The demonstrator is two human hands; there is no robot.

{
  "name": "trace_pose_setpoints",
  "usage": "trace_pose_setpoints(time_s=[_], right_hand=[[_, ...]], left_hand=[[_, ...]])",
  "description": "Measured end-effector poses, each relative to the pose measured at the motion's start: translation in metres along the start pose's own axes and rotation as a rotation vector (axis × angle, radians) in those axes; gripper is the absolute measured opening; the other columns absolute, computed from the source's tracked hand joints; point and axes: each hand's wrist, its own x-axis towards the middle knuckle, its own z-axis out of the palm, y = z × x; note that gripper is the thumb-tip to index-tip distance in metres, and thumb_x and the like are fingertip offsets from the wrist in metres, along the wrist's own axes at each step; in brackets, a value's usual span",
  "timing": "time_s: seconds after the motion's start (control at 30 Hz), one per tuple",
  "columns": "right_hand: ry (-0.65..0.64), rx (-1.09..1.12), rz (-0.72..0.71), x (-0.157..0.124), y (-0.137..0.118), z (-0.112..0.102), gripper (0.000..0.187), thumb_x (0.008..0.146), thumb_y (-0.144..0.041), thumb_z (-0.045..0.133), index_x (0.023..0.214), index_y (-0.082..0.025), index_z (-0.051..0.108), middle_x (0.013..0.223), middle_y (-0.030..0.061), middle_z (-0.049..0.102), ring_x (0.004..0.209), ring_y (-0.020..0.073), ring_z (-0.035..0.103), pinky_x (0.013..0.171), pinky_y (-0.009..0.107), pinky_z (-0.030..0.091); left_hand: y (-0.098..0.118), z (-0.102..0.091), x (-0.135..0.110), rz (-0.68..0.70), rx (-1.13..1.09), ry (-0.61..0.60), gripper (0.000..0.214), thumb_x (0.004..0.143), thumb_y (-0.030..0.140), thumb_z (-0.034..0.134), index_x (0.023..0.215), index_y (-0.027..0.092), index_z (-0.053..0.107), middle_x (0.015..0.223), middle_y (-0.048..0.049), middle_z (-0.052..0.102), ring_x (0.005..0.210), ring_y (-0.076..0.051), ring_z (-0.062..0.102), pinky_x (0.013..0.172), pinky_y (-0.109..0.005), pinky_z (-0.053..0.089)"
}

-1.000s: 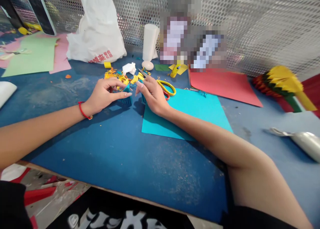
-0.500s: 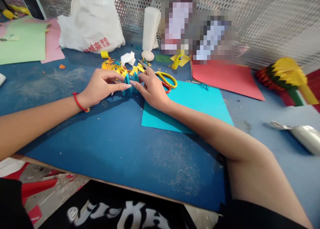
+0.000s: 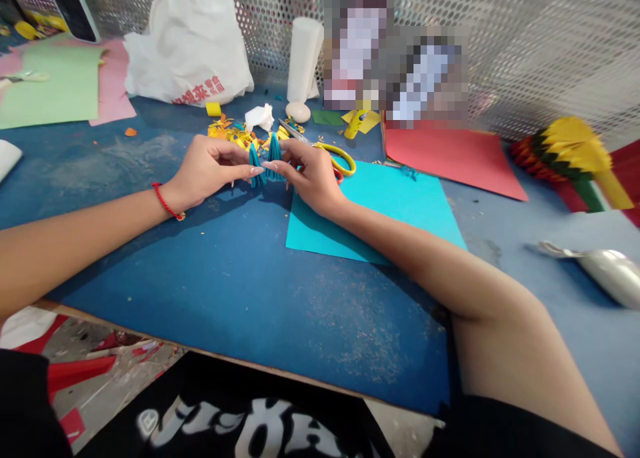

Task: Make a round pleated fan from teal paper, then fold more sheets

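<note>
A small pleated teal paper piece [image 3: 265,161] stands between my two hands on the blue table [image 3: 225,278]. My left hand [image 3: 207,171], with a red cord at the wrist, pinches its left side with fingers closed. From the other side my right hand [image 3: 313,175] grips its right half, fingertips meeting those of the left. Under my right forearm lies a flat teal paper sheet [image 3: 390,211]. Yellow-handled scissors [image 3: 333,155] rest just behind my right hand.
Yellow and orange paper scraps [image 3: 235,135] lie behind the hands. A white plastic bag [image 3: 193,45], a white roll [image 3: 303,58], red paper [image 3: 450,155], green and pink sheets [image 3: 55,88], a folded yellow-red-green paper piece [image 3: 565,155] and a silvery object [image 3: 600,271] stand around. Perforated metal mesh [image 3: 540,45] backs the table.
The two teal pleated halves, apart a second ago, have been pushed together between my fingertips. Both hands drew closer and lifted slightly.
</note>
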Motion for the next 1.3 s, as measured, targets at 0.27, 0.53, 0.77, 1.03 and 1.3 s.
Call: trace_pose_setpoints(time_s=[0.27,0.53,0.77,1.03,1.3], right_hand=[[-0.175,-0.117,-0.115,0.001,0.003,-0.005,0.04,0.103,-0.058,0.055,0.093,-0.021,0.069,0.088,0.0041,0.071,0.076,0.0153,0.06,0.074,0.032,0.046],[-0.178,-0.086,-0.169,0.002,0.006,-0.003,0.051,0.102,-0.063,0.049,0.098,-0.02,0.076,0.081,0.0042,0.068,0.076,0.0151,0.061,0.075,0.033,0.046],[-0.233,-0.033,-0.122,0.004,-0.003,-0.004,0.058,0.095,-0.073,0.049,0.094,-0.021,0.075,0.084,0.0081,0.071,0.076,0.0169,0.06,0.076,0.038,0.046],[-0.216,-0.151,-0.178,0.001,-0.001,0.001,0.059,0.103,-0.07,0.041,0.093,-0.021,0.073,0.086,0.0069,0.067,0.079,0.0176,0.057,0.077,0.036,0.044],[-0.191,-0.501,-0.134,-0.008,-0.017,0.006,0.038,0.11,-0.042,0.048,0.095,-0.017,0.072,0.093,0.0075,0.067,0.083,0.0189,0.057,0.069,0.032,0.032]], left_hand=[[0.001,0.0,0.0,0.032,-0.013,-0.05,0.022,0.07,0.044,0.092,0.075,0.026,0.081,0.069,-0.0019,0.074,0.059,-0.017,0.064,0.056,-0.031,0.053],[0.0,-0.001,-0.001,0.048,0.017,-0.049,0.029,0.071,0.051,0.093,0.082,0.025,0.085,0.075,-0.003,0.079,0.063,-0.019,0.069,0.062,-0.034,0.06],[0.001,-0.001,-0.001,0.071,0.006,-0.059,0.027,0.073,0.047,0.093,0.088,0.025,0.087,0.08,-0.0043,0.081,0.067,-0.02,0.073,0.066,-0.033,0.061],[0.001,-0.001,-0.001,0.083,0.099,-0.06,0.034,0.071,0.059,0.091,0.08,0.027,0.084,0.08,-0.0021,0.081,0.066,-0.02,0.07,0.062,-0.035,0.057],[-0.001,0.004,-0.003,0.099,0.01,-0.053,0.037,0.068,0.049,0.095,0.084,0.022,0.074,0.078,-0.0018,0.077,0.07,-0.019,0.071,0.071,-0.035,0.06]])
